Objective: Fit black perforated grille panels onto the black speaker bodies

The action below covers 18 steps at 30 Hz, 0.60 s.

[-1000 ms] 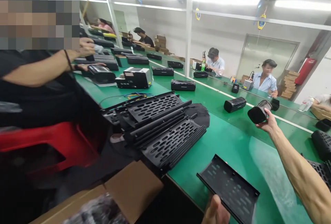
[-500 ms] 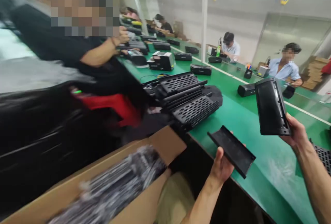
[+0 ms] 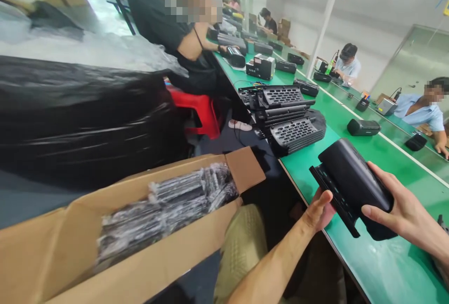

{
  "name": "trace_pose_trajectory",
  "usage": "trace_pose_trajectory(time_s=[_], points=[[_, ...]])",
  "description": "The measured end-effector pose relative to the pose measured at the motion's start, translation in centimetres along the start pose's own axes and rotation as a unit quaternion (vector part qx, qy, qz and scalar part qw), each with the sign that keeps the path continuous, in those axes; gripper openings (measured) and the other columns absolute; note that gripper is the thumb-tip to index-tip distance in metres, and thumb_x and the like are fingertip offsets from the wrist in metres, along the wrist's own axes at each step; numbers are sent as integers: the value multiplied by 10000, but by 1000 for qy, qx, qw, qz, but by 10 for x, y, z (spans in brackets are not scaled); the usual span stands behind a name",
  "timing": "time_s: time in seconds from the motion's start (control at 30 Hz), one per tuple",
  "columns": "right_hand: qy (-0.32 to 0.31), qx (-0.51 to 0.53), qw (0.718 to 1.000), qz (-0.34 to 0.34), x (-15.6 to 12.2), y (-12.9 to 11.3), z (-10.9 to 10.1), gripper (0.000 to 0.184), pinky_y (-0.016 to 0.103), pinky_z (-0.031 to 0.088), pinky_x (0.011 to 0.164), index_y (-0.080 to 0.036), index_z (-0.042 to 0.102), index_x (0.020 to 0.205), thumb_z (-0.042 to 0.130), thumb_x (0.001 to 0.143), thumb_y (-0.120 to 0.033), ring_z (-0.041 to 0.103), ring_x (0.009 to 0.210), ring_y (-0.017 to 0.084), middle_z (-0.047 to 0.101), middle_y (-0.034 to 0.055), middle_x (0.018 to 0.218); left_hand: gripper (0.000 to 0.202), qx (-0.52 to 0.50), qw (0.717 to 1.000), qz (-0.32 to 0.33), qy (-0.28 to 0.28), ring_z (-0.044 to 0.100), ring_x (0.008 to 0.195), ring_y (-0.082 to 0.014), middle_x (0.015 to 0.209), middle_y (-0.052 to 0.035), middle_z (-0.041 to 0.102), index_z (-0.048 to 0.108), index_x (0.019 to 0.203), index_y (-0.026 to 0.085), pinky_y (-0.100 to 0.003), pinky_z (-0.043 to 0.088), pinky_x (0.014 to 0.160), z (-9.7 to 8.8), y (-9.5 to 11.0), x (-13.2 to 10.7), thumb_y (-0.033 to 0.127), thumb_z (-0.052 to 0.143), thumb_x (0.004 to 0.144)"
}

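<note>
My right hand (image 3: 396, 203) is closed round the far side of a rounded black plastic housing (image 3: 354, 173), thumb on its near face. My left hand (image 3: 320, 210) holds a narrow black plastic panel (image 3: 335, 203) by its lower left side, thumb upward. The panel lies along the housing's left edge, tilted; whether the two are joined I cannot tell. Both parts are above the green bench (image 3: 382, 266). Farther along the bench, several perforated black panels (image 3: 294, 128) are stacked.
An open cardboard box (image 3: 140, 271) of plastic-wrapped parts stands at lower left. Black plastic sheeting (image 3: 80, 121) and a red stool (image 3: 201, 112) lie beyond it. A person in black (image 3: 157, 18) sits at the bench's left side; others work across it, among several black speaker-like units (image 3: 364, 127).
The panel and housing, held apart before, have come together. My right hand has lowered and turned the housing towards the left hand. The view has swung left.
</note>
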State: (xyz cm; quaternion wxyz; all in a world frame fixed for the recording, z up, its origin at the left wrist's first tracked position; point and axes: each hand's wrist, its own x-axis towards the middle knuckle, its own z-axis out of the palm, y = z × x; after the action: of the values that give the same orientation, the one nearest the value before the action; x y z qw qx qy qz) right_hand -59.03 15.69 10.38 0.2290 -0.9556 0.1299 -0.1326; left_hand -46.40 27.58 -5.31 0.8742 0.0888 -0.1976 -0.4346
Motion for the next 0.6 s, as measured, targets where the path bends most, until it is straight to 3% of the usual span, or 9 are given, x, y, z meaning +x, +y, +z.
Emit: trace_pose_trajectory(time_s=[0.2, 0.4, 0.6], points=[[-24, -17, 1000, -11, 1, -6, 3, 880, 486, 546, 1068, -342, 365, 1655, 712, 889, -600, 617, 1314, 366, 528, 107, 1543, 999, 32, 999, 15, -40, 526, 1433, -458, 1444, -183, 666, 501, 1555, 262, -649, 396, 1187, 13, 3, 2, 565, 929, 704], [-44, -26, 999, -13, -4, -4, 13, 860, 504, 528, 1093, -347, 325, 1666, 678, 921, -593, 636, 1285, 359, 485, 119, 1563, 1018, 27, 999, 27, -35, 492, 1464, -453, 1517, -167, 611, 474, 1570, 287, -645, 371, 1206, 14, 3, 2, 538, 938, 700], [-53, -50, 997, -4, -1, -1, 23, 910, 510, 535, 1083, -341, 270, 1688, 664, 911, -603, 636, 1289, 358, 480, 128, 1569, 980, 23, 999, 30, -21, 539, 1430, -433, 1456, -173, 660, 499, 1557, 248, -603, 387, 1210, 11, -3, 4, 545, 917, 722]])
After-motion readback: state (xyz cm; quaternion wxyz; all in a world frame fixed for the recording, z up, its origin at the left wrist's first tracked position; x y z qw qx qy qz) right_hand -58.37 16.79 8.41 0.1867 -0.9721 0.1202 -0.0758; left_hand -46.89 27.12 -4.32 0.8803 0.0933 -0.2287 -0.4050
